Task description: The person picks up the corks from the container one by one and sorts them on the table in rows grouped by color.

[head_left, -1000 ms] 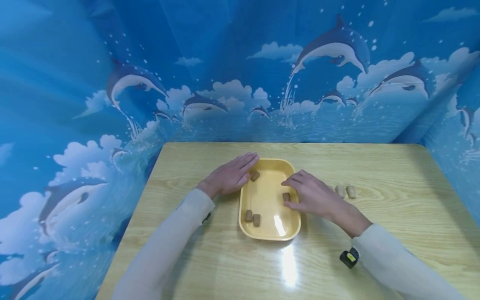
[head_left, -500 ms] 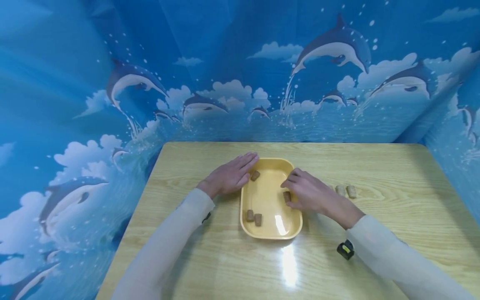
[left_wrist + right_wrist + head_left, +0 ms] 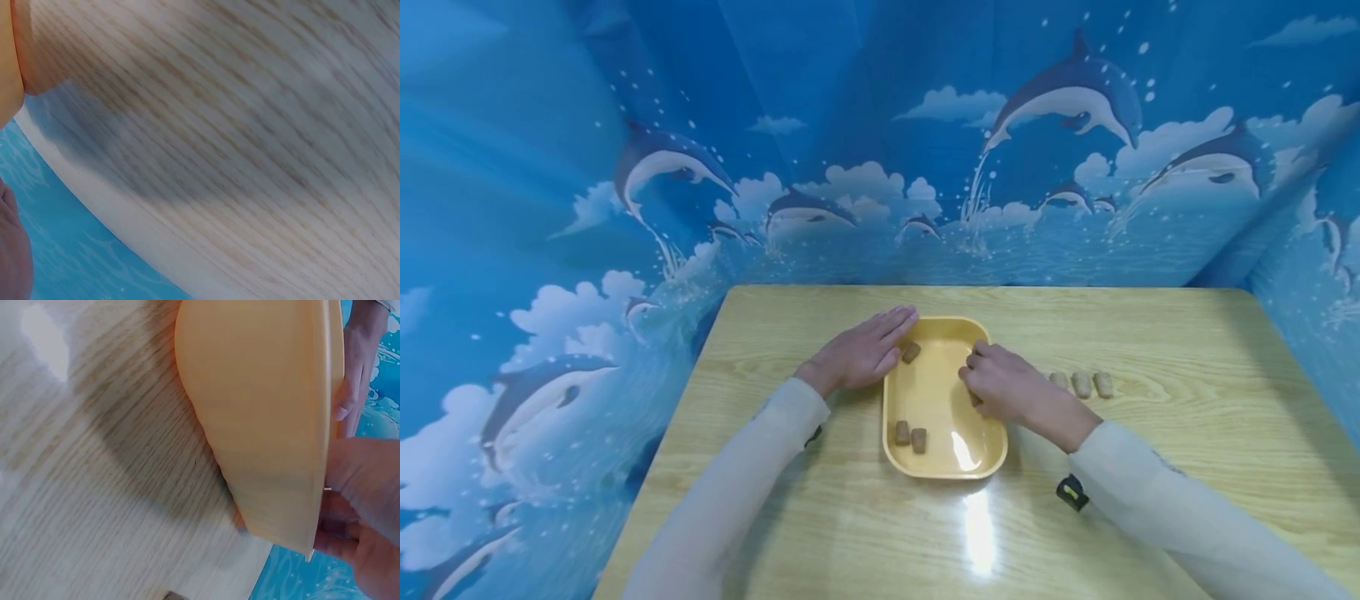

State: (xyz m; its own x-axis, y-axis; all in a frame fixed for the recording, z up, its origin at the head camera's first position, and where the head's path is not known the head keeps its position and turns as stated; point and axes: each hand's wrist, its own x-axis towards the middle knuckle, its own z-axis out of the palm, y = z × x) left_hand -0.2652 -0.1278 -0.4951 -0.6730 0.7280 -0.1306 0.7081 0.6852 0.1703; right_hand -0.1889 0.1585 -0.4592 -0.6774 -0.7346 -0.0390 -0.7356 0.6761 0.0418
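A yellow rectangular tray (image 3: 937,392) lies on the table, with several small brown tapered corks inside. My left hand (image 3: 861,354) rests along its left rim, fingers straight. Beside that hand sits one cork (image 3: 911,352); a pair, the left cork (image 3: 902,432) and the right cork (image 3: 919,440), stands at the near left corner. Reaching over the right rim, my right hand (image 3: 1006,385) has thumb and fingers curled round another cork (image 3: 975,401), mostly hidden behind them. The right wrist view shows the tray's outer wall (image 3: 262,412) with my right hand (image 3: 375,500) bent over its rim.
Three more corks (image 3: 1082,384) stand in a row on the wooden table (image 3: 1180,350), right of the tray. A blue dolphin-print curtain (image 3: 865,217) hangs behind the table and along both sides. Light glares off the table near the tray's front.
My right hand's thumb and fingers have closed round the cork at the tray's right side, and the forearm has shifted left. The left hand stays on the rim.
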